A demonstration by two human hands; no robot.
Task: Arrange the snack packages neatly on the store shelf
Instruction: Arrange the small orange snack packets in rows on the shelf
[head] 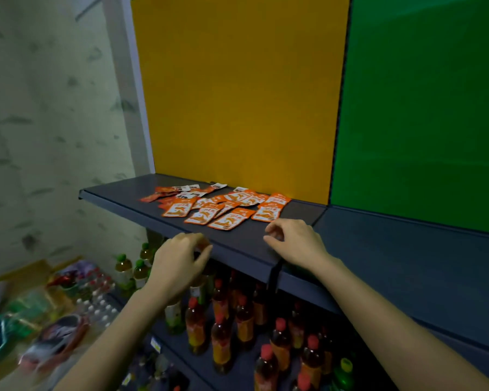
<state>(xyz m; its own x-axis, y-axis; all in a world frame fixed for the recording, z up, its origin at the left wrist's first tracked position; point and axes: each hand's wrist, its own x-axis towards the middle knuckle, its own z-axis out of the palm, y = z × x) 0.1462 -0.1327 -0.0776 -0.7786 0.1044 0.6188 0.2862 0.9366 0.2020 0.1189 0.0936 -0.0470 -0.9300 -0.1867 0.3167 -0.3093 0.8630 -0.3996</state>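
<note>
While both hands hover at the front edge of the dark shelf (119,197), the snack packages (223,207) lie loose on its surface — orange-and-white sachets scattered flat, overlapping, at mixed angles, grouped toward the middle and back of the board in front of the yellow back panel (237,88). Green back panel (421,108) sits to the right of it, shelf there bare. Left hand (178,262) is at the shelf lip, fingers curled with thumb and fingertips pinched together; something small and orange shows at the fingertips, too blurred to identify. Right hand (294,244) is over the shelf just in front of the nearest sachets, fingers loosely curled, thumb near index — not touching any package, nothing visibly held. Below the shelf, bottles (223,328) with red caps stand in rows; a few green-capped ones (133,270) stand further left. Floor clutter at lower left is blurred
</note>
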